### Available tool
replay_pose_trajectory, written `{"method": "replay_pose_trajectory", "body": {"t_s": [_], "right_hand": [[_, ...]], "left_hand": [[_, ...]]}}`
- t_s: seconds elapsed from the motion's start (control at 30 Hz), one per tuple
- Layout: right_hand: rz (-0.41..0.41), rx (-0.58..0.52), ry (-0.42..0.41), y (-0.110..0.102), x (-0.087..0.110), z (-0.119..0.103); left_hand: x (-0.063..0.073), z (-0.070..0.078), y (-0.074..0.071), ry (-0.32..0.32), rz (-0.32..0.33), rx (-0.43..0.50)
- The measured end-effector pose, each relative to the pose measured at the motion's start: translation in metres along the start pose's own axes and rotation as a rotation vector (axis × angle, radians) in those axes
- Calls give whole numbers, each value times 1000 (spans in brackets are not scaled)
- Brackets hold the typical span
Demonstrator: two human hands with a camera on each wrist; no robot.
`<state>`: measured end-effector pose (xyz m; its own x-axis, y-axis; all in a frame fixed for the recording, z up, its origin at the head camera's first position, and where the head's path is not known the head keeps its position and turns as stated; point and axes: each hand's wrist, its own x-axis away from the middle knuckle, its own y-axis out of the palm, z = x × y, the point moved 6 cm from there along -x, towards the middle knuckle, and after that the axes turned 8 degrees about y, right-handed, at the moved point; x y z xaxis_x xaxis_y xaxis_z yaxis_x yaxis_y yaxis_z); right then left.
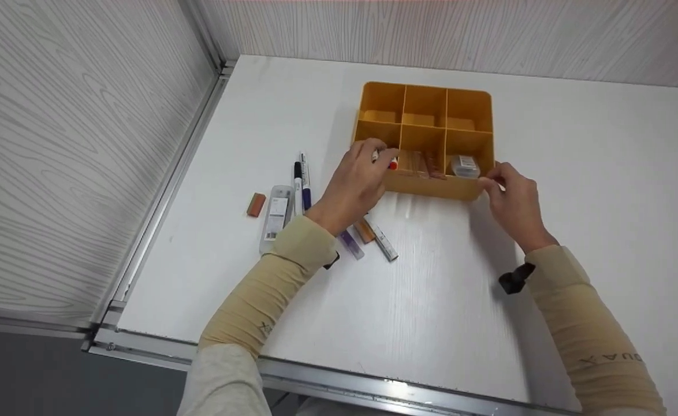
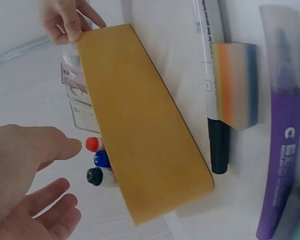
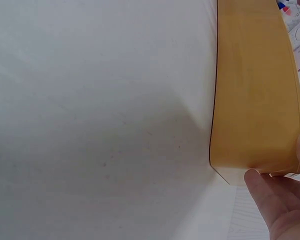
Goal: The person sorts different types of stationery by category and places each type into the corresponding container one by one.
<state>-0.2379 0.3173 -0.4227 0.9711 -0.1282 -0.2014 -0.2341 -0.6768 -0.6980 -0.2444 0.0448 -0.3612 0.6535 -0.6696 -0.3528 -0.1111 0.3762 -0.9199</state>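
Observation:
A yellow six-compartment organizer box (image 1: 431, 188) stands on the white table. My right hand (image 1: 515, 202) grips its front right corner, thumb at the rim and fingers against the side wall. Over the front left compartment is my left hand (image 1: 353, 182), its thumb and fingers spread apart and holding nothing. Just beyond those fingers, in the left wrist view, several markers poke above the box's rim, with a red cap (image 2: 93, 144), a blue cap (image 2: 102, 159) and a dark cap (image 2: 94, 176). Clear rulers (image 1: 421, 164) stand in the front middle compartment, and a small clear container (image 1: 465, 166) sits in the front right one.
Left of the box lie an orange-and-green eraser (image 1: 256, 205), a clear labelled case (image 1: 276, 216) and two markers (image 1: 298, 179). Nearer the left forearm are a purple highlighter (image 2: 285, 145), a striped block (image 2: 237, 85) and a white marker (image 1: 386, 244). Wood-grain panels (image 1: 431, 34) border the table.

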Motion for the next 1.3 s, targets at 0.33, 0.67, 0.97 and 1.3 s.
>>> {"method": "replay_pose_trajectory", "body": {"t_s": [0.33, 0.67, 0.97, 1.3], "right_hand": [[-2, -8, -8, 1, 2, 2], [5, 8, -12, 1, 1, 3], [-13, 15, 14, 2, 1, 2], [14, 2, -38, 0, 2, -1]], "left_hand": [[15, 33, -2, 53, -78, 5], [40, 49, 20, 18, -239, 15], [52, 57, 43, 30, -315, 43], [57, 57, 63, -5, -439, 57]]}}
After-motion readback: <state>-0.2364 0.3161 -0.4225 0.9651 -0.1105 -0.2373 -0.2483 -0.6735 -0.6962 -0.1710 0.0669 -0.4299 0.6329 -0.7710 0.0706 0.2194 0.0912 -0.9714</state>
